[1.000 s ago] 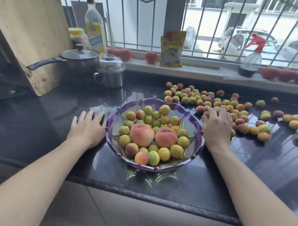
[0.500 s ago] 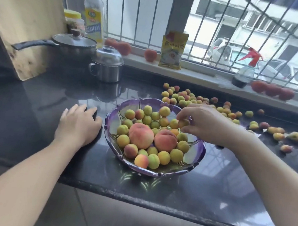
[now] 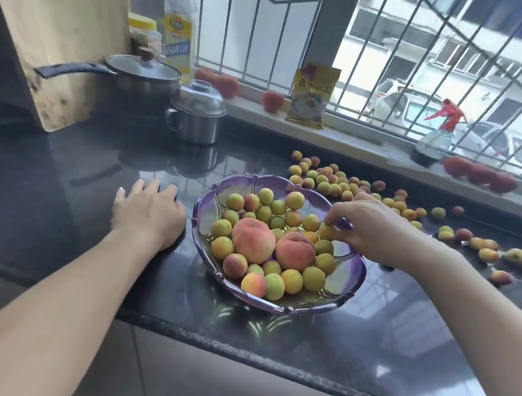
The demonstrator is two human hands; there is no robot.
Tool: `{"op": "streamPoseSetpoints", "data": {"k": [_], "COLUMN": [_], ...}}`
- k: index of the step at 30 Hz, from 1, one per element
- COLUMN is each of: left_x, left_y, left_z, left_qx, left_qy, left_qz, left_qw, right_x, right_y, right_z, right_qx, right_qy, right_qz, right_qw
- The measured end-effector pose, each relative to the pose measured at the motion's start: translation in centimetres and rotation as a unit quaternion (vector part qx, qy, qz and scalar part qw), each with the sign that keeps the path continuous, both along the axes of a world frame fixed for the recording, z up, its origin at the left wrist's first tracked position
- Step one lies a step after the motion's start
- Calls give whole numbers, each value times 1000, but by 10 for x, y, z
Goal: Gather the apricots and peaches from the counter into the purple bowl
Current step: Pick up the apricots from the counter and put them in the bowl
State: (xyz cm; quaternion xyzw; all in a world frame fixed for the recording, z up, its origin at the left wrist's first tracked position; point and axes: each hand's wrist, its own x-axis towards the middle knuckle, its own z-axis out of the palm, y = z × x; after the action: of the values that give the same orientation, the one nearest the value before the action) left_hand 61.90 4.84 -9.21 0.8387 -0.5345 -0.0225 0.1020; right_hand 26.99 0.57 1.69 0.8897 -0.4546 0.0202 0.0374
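Left hand (image 3: 147,212) flat on dark counter (image 3: 74,189), fingers straight and spread, holding nothing, just left of purple bowl (image 3: 350,279). Bowl holds two peaches (image 3: 253,241) among apricots. Right hand (image 3: 369,226) over bowl's right rim, fingertips pinching one apricot (image 3: 327,232). Loose apricots (image 3: 329,183) scattered on counter beyond.
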Motion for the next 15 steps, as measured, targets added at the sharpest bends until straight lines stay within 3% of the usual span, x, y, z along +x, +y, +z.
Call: {"op": "streamPoseSetpoints", "data": {"k": [3, 7, 15], "left_x": [-6, -2, -1], "left_y": [-3, 0, -2], "left_z": [1, -6, -7], "left_qx": [11, -39, -51], "left_qy": [3, 7, 7], "left_qz": [17, 15, 15], "left_qw": [1000, 999, 999], "right_x": [0, 1, 1], "right_y": [-1, -5, -6], "right_z": [-1, -3, -3], "right_qx": [-6, -22, 28], "right_qy": [-5, 5, 4], "right_qz": [-4, 11, 34], "right_qw": [1000, 1000, 999]}}
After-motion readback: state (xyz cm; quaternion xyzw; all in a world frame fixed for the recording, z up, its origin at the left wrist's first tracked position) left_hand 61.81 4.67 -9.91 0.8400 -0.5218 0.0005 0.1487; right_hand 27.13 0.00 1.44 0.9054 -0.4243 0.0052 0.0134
